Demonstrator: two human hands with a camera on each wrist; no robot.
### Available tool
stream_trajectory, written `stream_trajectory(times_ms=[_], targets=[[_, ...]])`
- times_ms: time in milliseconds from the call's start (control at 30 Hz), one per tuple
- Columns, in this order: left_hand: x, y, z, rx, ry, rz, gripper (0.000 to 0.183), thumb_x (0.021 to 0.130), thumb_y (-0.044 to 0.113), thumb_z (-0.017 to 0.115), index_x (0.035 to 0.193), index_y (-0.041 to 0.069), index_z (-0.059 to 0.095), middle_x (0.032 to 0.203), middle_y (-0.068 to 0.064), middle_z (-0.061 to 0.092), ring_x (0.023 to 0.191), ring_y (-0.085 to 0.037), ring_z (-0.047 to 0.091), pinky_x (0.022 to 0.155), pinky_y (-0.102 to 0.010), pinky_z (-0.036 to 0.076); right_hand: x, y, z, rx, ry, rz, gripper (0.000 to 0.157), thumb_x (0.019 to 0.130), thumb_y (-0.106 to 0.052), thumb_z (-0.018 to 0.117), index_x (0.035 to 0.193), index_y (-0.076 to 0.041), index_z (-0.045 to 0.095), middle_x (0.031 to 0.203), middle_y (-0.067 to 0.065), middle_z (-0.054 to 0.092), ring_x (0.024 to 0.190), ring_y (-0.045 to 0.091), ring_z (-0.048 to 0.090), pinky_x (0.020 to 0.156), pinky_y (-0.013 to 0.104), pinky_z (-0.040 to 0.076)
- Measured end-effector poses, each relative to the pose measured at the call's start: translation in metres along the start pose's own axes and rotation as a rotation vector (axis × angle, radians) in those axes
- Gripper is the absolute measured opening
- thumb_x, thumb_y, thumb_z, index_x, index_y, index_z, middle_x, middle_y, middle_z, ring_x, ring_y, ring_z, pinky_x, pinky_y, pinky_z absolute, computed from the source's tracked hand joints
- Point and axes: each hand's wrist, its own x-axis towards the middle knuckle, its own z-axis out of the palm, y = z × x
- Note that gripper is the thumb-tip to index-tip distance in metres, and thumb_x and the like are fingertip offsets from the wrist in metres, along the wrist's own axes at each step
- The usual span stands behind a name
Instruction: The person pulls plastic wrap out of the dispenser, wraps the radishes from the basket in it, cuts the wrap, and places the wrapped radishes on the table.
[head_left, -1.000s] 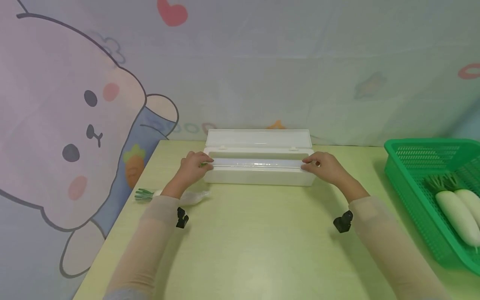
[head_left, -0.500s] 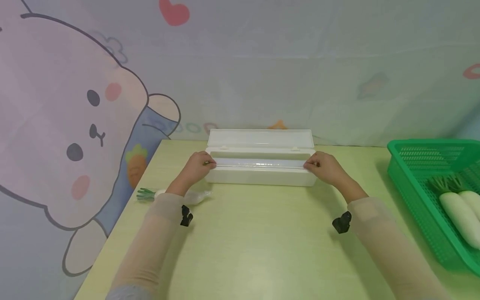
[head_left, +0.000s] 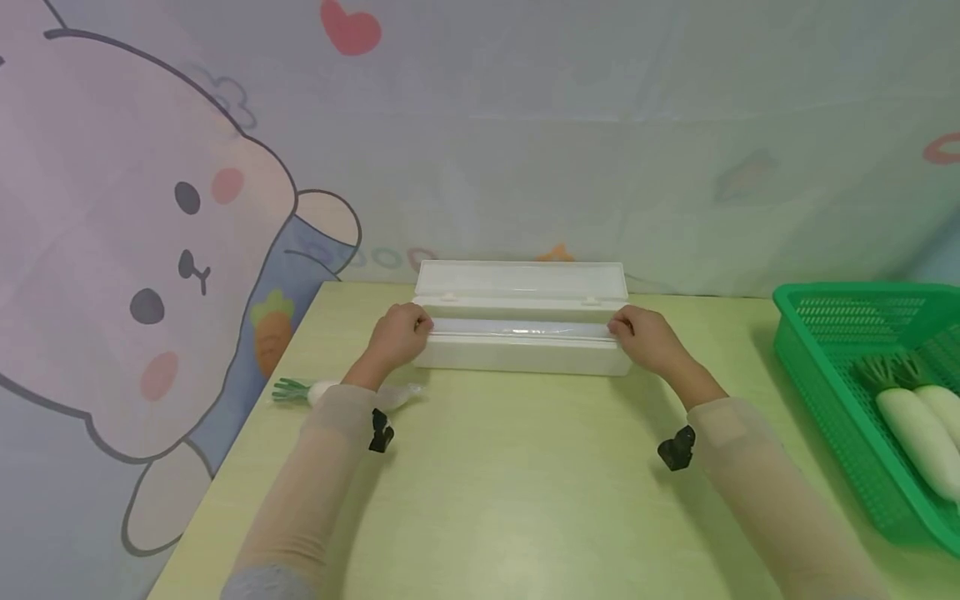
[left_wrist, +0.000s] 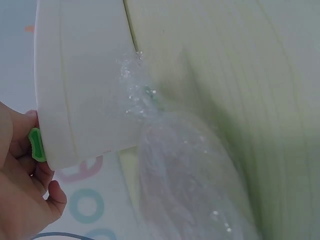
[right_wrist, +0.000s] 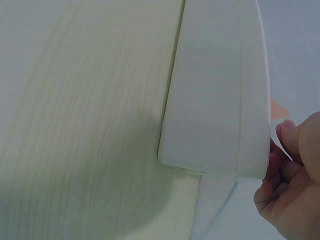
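Observation:
A white cling film dispenser [head_left: 522, 359] stands at the back of the table, its lid [head_left: 521, 283] raised. Inside lies a roll of cling film [head_left: 521, 328]. My left hand [head_left: 400, 335] is at the box's left end, fingers curled and pinching the film's edge. Opposite it, my right hand [head_left: 643, 337] grips the film's edge at the right end, also with curled fingers. A green slider [left_wrist: 36, 145] sits by my left fingers in the left wrist view. The clear film between the fingertips is hardly visible in either wrist view.
A white radish with green stems [head_left: 318, 390], wrapped in clear film, lies near my left forearm. At the right stands a green plastic basket [head_left: 832, 433] with white radishes [head_left: 915, 429] in it. A printed cloth [head_left: 525, 150] hangs behind the table.
Both hands stay at the ends of the dispenser. Their thumbs and fingers have closed from a looser pinch into a tighter curl at the film. The box and radishes have not moved.

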Motion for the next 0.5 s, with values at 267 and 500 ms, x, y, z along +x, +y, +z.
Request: stream_trajectory(times_ms=[267,500], targets=[[0.007,0.001,0.001,-0.056,0.016,-0.047,0.023,0.103,0.015,0.044,0.104,-0.002,0.059,0.104,-0.017,0.058,0.087,-0.028,0.051,0.081,-0.042,0.042,0.003,-0.002,-0.001,0.071,0.059,0.024,0.025,0.102,-0.01,0.039,0.104,0.003,0.06,0.103,0.02,0.067,0.081,0.026,0.058,0.069,0.033,0.044],[0.016,0.01,-0.001,-0.13,0.058,-0.056,0.025,0.104,0.02,0.041,0.108,0.0,0.056,0.109,-0.015,0.065,0.087,-0.027,0.056,0.079,-0.039,0.045,0.004,-0.008,-0.008,0.243,0.033,0.108,0.027,0.105,-0.012,0.036,0.113,0.006,0.053,0.109,0.022,0.066,0.09,0.03,0.066,0.074,0.03,0.053]])
